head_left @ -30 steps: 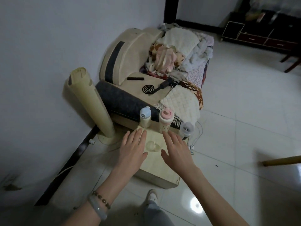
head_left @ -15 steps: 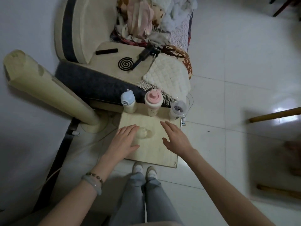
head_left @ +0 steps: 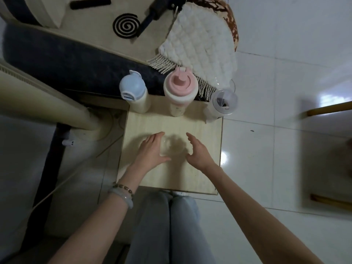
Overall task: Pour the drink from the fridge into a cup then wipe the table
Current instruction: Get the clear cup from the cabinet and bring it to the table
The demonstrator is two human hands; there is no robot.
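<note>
Cup: clear glass, upright on the desk, roughly midway across the top and set between the left grip and the right grip. What it contains cannot be told.
Left grip: released and holding nothing. The fingers are straight and close together, pointing away from the person, at the cup's left side. They overlap the cup's edge in this view, and whether they touch the glass cannot be told.
Right grip: released and holding nothing. The fingers are extended with the thumb spread toward the cup, just beside its right side.
Left wrist: two bracelets, one pale and smooth, one of small dark beads.
Far edge of desk: three upright containers stand in a row, all apart from the cup. The blue-lidded bottle is at the left, the pink-lidded bottle in the middle, and the clear tumbler at the right corner.
Beyond the desk: a cream and dark grey sofa carries a black mosquito coil and a white knitted blanket, whose fringe hangs near the pink-lidded bottle.
Left of desk: a cream tower fan has its base on the floor.
Near edge: the person's legs, in grey trousers, are close against the desk.
</note>
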